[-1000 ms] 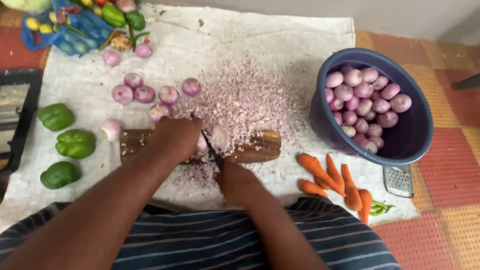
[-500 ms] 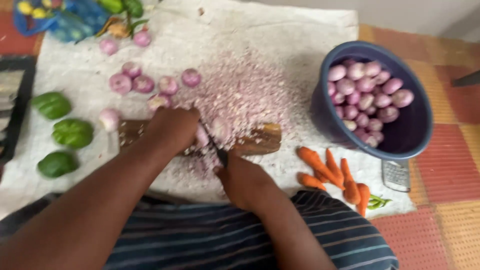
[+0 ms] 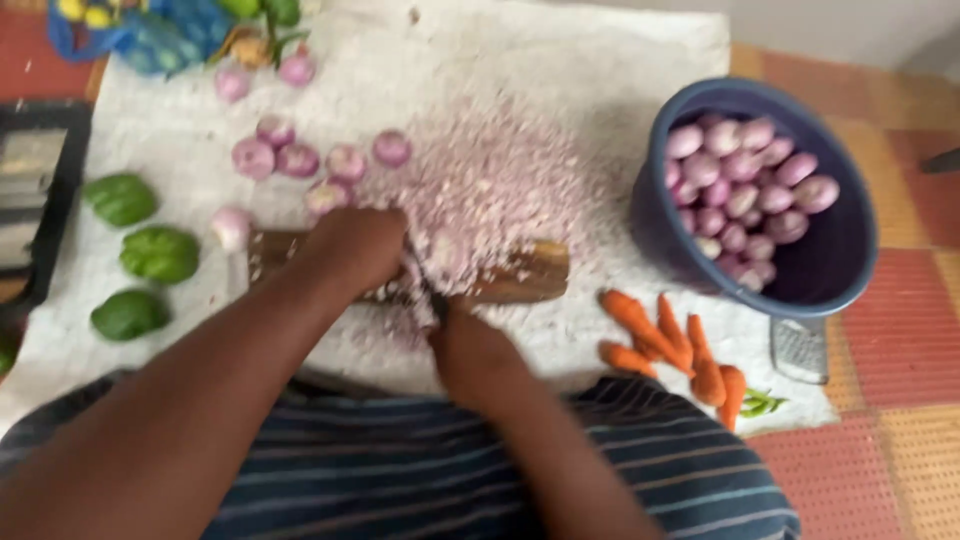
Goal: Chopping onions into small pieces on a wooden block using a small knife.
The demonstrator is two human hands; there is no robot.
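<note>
Two hands meet over a wooden chopping board (image 3: 530, 272) lying on a white cloth (image 3: 560, 60) spread on the tiled floor (image 3: 900, 340). The left hand (image 3: 355, 245) is curled down over an onion on the board, fingers bent around it, though blur hides the onion itself. The right hand (image 3: 470, 345) is closed around the handle of a knife (image 3: 432, 295), whose dark blade points up toward the left hand's fingers. Chopped onion (image 3: 490, 185) lies in a pale pink heap just beyond the board. Several whole peeled onions (image 3: 300, 160) sit on the cloth above the left hand. Three green peppers (image 3: 158, 253) lie well to the left. A blue bowl (image 3: 850, 250) of peeled onions stands to the right, with carrots (image 3: 670, 340) just below it.
</note>
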